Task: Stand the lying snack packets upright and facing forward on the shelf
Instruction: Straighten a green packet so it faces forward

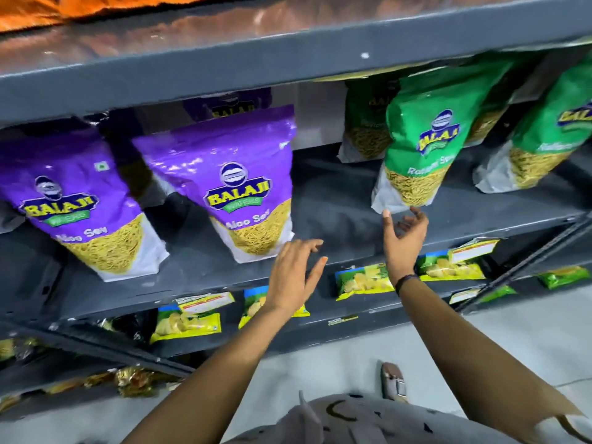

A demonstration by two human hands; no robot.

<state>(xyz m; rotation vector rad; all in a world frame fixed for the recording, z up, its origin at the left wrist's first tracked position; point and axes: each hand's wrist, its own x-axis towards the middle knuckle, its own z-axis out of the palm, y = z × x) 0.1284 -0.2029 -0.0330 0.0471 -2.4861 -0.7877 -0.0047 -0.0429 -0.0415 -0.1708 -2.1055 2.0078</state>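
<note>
Two purple Aloo Sev packets stand upright facing forward on the grey shelf (336,200): one at the left (73,200), one nearer the middle (237,174). A green Ratlami Sev packet (426,136) stands upright to the right, with another green packet (551,129) beyond it and one (365,123) behind. My left hand (294,277) is open just below and right of the middle purple packet, holding nothing. My right hand (403,238) is open, fingers spread, just under the green packet's bottom edge and apart from it.
An upper shelf (224,65) overhangs the packets, with orange bags (38,11) on top. The lower shelf holds small yellow-green packets (365,280) lying flat. A diagonal brace (525,267) runs at the right. A bare gap of shelf lies between the purple and green packets.
</note>
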